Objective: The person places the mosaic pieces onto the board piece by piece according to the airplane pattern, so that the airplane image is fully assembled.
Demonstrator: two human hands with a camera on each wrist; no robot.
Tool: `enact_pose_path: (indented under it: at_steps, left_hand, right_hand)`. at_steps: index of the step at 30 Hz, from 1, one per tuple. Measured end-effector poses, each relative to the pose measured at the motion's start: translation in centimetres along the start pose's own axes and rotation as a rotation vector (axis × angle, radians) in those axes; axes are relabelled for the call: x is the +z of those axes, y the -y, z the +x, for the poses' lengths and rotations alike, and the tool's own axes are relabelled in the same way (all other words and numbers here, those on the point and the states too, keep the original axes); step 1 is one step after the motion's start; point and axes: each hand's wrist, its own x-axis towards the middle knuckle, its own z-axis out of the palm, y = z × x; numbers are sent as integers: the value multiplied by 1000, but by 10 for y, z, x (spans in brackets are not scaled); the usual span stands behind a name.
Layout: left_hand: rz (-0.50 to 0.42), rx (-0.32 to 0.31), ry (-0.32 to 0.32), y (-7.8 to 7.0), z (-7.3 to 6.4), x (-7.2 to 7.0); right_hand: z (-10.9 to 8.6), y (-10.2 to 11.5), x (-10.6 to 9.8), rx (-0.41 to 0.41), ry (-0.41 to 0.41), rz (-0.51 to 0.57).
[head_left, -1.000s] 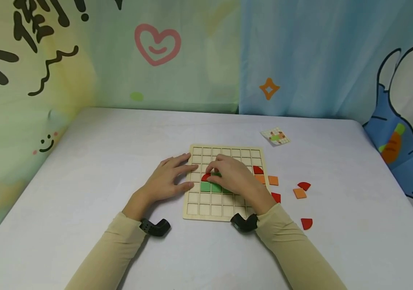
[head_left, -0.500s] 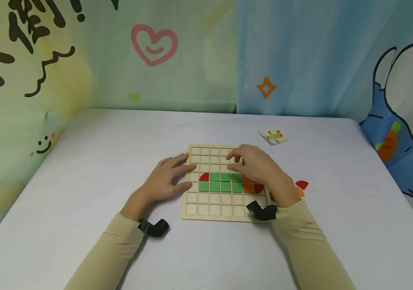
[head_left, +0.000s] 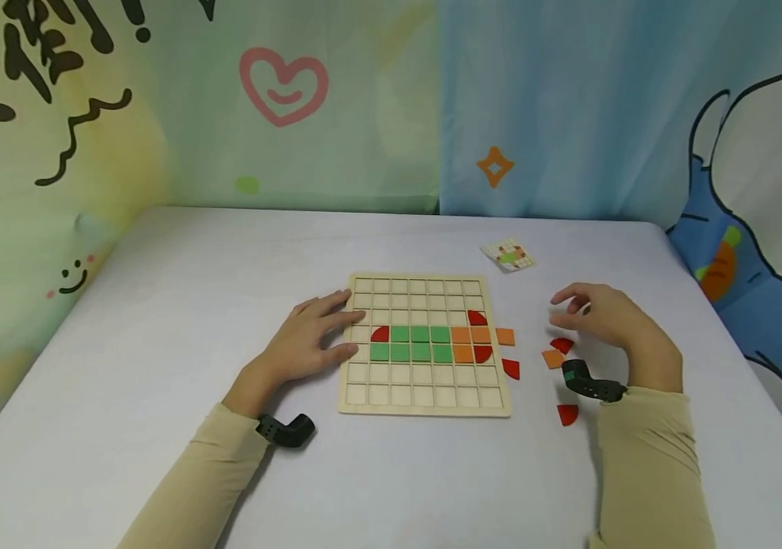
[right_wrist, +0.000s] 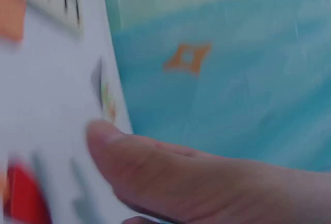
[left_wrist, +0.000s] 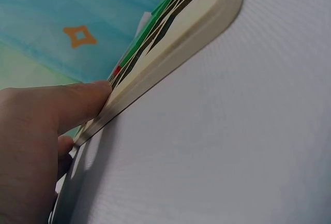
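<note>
The wooden grid board (head_left: 425, 396) lies flat in mid-table. My left hand (head_left: 308, 339) rests at its left edge, fingers spread, with the thumb on the rim in the left wrist view. Green square tiles (head_left: 420, 335) fill two rows of cells, beside orange squares (head_left: 462, 353) and red quarter-circle tiles (head_left: 483, 354). To the right, my right hand (head_left: 603, 316) hovers with loosely bent fingers and nothing held. Just below its fingertips lie a loose red quarter-circle tile (head_left: 562, 345) and an orange square tile (head_left: 553, 359). The right wrist view is blurred.
Another red tile (head_left: 567, 414) lies nearer the front. A red tile (head_left: 511, 369) and an orange tile (head_left: 505, 337) lie against the board's right side. A small pattern card (head_left: 509, 255) sits behind the board. Printed curtains surround the white table (head_left: 226, 244).
My right hand has let go of a tile at the left of the board and moved right, over the loose tiles. My left hand has stayed at the board's edge.
</note>
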Motion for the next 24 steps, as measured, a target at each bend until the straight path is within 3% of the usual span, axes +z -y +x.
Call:
enact_pose_path:
  at_steps: [4, 8, 15, 24]
  left_hand:
    - [-10, -5, 2, 3, -1, 1]
    - [-20, -9, 11, 4, -2, 3]
    - [-20, -18, 6, 5, -3, 5]
    - [-11, -5, 7, 1, 0, 2]
  right_hand:
    - [3, -28, 4, 14, 72, 45]
    - [9, -36, 10, 27, 84, 79]
    - [19, -18, 23, 23, -77, 56]
    - [19, -1, 26, -48, -65, 25]
